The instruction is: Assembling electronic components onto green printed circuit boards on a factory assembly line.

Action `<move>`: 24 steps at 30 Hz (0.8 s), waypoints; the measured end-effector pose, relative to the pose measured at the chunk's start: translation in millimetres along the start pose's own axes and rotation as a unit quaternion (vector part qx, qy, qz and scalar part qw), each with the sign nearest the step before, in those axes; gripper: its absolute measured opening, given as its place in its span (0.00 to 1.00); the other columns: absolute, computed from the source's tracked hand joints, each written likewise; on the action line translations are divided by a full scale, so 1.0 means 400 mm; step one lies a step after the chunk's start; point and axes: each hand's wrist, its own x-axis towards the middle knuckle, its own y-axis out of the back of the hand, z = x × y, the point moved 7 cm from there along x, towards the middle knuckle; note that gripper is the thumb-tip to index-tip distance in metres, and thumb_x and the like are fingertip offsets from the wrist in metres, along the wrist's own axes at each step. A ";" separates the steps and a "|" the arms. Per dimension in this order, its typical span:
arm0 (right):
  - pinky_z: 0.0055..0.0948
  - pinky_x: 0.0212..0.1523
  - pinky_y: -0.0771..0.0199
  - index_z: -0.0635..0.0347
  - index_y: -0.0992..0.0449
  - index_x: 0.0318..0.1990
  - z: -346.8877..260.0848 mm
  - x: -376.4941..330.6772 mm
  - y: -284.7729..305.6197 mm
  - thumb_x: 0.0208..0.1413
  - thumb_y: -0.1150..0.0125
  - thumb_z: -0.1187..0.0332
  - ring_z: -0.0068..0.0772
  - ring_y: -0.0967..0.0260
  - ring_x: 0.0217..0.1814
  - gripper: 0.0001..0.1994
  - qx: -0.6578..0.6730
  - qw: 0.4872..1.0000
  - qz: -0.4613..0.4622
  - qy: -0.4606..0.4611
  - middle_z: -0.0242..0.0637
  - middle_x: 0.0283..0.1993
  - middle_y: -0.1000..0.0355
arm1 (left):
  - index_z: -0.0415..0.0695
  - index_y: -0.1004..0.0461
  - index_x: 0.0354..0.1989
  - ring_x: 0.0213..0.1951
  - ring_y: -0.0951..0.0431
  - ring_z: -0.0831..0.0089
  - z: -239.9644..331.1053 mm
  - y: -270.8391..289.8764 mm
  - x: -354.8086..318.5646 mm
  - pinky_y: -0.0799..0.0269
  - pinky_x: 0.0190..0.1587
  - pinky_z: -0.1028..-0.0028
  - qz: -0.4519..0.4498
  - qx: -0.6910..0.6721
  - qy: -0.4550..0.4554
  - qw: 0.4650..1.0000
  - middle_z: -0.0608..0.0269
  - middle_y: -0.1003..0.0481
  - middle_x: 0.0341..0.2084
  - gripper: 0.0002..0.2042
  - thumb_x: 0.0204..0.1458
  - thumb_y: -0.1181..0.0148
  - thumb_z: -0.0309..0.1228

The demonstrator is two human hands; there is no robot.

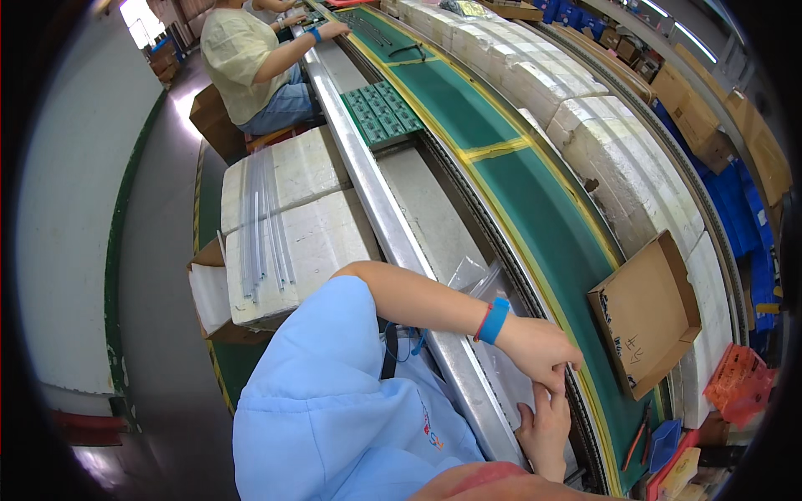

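Note:
My left hand (539, 351), with a blue wrist strap (494, 321), reaches across the conveyor's near rail, its fingers curled down in a closed grip. Just below it, my right hand (547, 430) comes up from the lower edge, its fingers drawn together and its thumb a little apart. The fingertips of both hands meet over the line's near edge. Whatever lies between them is hidden or too small to make out. Clear plastic bags (474, 277) lie in the channel beside my left wrist.
A metal rail (368, 179) runs along the line. Green circuit boards (380, 113) sit farther up it. An open cardboard box (647, 313) stands right of the green belt (547, 196). Clear tubes (263, 221) lie on white foam blocks (322, 242) at left. A co-worker (251, 63) sits beyond.

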 end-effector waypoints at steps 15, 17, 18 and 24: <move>0.33 0.49 0.27 0.68 0.34 0.58 0.093 -0.007 0.149 0.53 0.48 0.83 0.47 0.32 0.56 0.22 0.056 0.983 0.162 -0.071 0.52 0.68 0.45 | 0.41 0.30 0.51 0.48 0.26 0.51 -0.450 0.813 -0.800 0.30 0.50 0.59 0.644 0.348 0.257 0.631 0.48 0.25 0.46 0.18 0.53 0.45 0.34; 0.33 0.49 0.27 0.67 0.34 0.59 0.086 0.007 0.157 0.54 0.48 0.82 0.47 0.32 0.56 0.22 0.028 0.984 0.163 -0.058 0.53 0.67 0.43 | 0.43 0.34 0.55 0.45 0.24 0.51 -0.520 0.835 -0.900 0.34 0.52 0.54 0.621 0.402 0.371 0.562 0.46 0.24 0.43 0.20 0.55 0.47 0.36; 0.33 0.49 0.27 0.67 0.34 0.59 0.088 0.010 0.159 0.54 0.48 0.82 0.47 0.32 0.56 0.22 0.027 0.984 0.163 -0.063 0.53 0.67 0.43 | 0.43 0.34 0.55 0.45 0.24 0.51 -0.527 0.838 -0.911 0.34 0.52 0.54 0.619 0.400 0.370 0.566 0.46 0.24 0.43 0.20 0.55 0.47 0.36; 0.33 0.48 0.26 0.67 0.34 0.59 0.101 0.002 0.167 0.54 0.47 0.82 0.46 0.31 0.54 0.22 0.016 0.980 0.185 -0.069 0.53 0.67 0.43 | 0.42 0.36 0.57 0.43 0.22 0.55 -0.554 0.829 -0.885 0.43 0.57 0.50 0.520 0.450 0.486 0.540 0.49 0.21 0.36 0.21 0.57 0.50 0.37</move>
